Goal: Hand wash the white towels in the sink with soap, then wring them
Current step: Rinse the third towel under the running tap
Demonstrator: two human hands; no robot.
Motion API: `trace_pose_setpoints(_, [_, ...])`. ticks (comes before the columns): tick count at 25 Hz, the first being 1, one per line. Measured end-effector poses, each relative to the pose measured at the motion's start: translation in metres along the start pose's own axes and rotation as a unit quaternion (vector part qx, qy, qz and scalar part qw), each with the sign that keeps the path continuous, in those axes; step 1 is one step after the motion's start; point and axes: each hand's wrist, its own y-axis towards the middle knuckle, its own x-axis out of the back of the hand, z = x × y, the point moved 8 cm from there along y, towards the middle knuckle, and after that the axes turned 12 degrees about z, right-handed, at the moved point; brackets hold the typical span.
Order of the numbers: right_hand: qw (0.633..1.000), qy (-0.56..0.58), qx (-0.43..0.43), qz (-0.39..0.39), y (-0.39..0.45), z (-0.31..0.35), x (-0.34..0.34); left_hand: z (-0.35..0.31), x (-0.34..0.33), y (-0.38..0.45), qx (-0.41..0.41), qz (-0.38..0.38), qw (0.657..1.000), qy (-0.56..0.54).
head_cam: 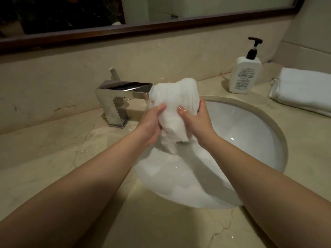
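Beige marble counter [53, 176] surrounds an oval white sink [250, 133] below a framed mirror [161, 25]. Both forearms extend over the basin. Left hand [150, 122] and right hand [195, 119] grip a bunched wet white towel [177, 97], fingers curled into it, held beside the chrome faucet [123, 93]. Water runs from the spout.

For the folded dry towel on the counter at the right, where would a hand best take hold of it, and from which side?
A judgement: grip the folded towel at its near left end, the edge closest to the sink, coming in from the sink side with the right hand. It lies flat in a stacked fold, and that end faces the person, so pinching all layers there should lift it whole. The soap bottle stands behind, off that path.
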Motion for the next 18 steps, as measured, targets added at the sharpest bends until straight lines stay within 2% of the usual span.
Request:
trace_pose_setpoints(3, [0.99,-0.018,-0.136,-0.034,-0.005,-0.035,0.008,0.011,0.002,-0.003,0.043,-0.011,0.996,0.075])
trace_pose_setpoints(5, [0.971,-0.045,-0.234,-0.025,-0.011,-0.065,0.012,0.027,0.011,-0.001,0.089,-0.031,0.985,0.145])
trace_pose_setpoints(6, [0.965,-0.069,-0.252,-0.009,-0.011,-0.074,0.012,0.036,0.019,0.002,0.112,-0.053,0.975,0.183])
trace_pose_setpoints(10, [0.96,-0.179,-0.214,0.024,0.001,-0.075,0.006,0.06,0.029,0.016,0.206,-0.106,0.941,0.245])
trace_pose_setpoints(13, [0.949,-0.275,-0.149,0.037,0.015,-0.073,0.007,0.056,0.019,0.011,0.169,-0.164,0.901,0.365])
trace_pose_setpoints(14, [0.942,-0.311,-0.114,0.052,0.019,-0.073,0.006,0.055,0.013,0.009,0.144,-0.163,0.889,0.403])
trace_pose_setpoints(16, [0.927,-0.36,-0.056,0.089,0.022,-0.076,0.0,0.061,0.003,0.012,0.076,-0.121,0.898,0.415])
trace_pose_setpoints(18, [0.93,-0.348,-0.045,0.11,0.026,-0.084,-0.007,0.069,0.005,0.022,0.081,-0.122,0.914,0.378])
